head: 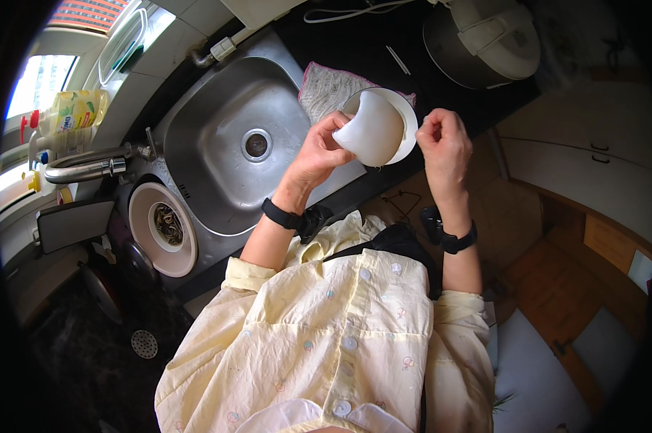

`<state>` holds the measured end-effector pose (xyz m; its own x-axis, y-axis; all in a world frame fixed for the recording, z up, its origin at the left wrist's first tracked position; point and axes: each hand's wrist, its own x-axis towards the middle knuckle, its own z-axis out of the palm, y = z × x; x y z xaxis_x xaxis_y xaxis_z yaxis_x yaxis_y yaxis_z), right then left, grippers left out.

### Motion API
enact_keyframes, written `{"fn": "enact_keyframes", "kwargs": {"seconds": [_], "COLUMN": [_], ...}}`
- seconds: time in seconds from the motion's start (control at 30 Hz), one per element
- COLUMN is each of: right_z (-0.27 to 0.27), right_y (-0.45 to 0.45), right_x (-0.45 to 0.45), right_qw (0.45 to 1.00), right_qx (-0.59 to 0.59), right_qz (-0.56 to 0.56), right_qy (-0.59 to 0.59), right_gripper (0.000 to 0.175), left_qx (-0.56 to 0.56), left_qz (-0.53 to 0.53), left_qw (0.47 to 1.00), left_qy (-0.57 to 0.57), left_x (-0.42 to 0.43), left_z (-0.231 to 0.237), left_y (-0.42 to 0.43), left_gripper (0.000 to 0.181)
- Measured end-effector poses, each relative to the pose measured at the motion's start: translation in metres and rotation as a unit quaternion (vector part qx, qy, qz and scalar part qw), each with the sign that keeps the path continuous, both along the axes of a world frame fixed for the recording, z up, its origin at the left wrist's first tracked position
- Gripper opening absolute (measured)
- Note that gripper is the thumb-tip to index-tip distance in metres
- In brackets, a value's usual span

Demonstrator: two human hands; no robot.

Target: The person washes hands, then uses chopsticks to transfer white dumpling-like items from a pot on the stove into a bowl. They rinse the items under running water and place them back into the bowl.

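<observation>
My left hand grips the edge of a smooth white curved piece, slightly translucent and drooping at its lower side; its material is not certain. The piece overlaps a white bowl and hides most of the bowl's inside. Just right of the bowl's rim is my right hand, its fingers curled and the tips pinched together. Nothing can be made out between them. A grey-white cloth with a pink edge lies on the counter, partly behind the bowl.
Left of my hands is a steel sink with a faucet. A beige basin beside it holds a white bowl with brownish strands. A rice cooker and two thin white sticks rest on the dark counter.
</observation>
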<state>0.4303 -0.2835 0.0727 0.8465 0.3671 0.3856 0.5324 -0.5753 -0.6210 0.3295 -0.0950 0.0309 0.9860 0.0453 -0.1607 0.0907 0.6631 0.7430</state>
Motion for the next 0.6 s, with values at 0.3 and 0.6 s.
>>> {"fn": "enact_keyframes", "kwargs": {"seconds": [0.3,0.6], "right_z": [0.022,0.011], "right_y": [0.014,0.028], "right_x": [-0.022,-0.028], "right_qw": [0.982,0.963], "right_qx": [0.062,-0.103], "right_qz": [0.174,0.208], "right_qy": [0.044,-0.137], "right_gripper": [0.016,0.017], "left_qx": [0.087,0.199], "left_qz": [0.002,0.002], "left_qw": [0.996,0.98], "left_qy": [0.012,-0.007], "left_x": [0.005,0.007], "left_z": [0.01,0.011], "left_y": [-0.002,-0.009], "left_gripper": [0.029,0.029]}}
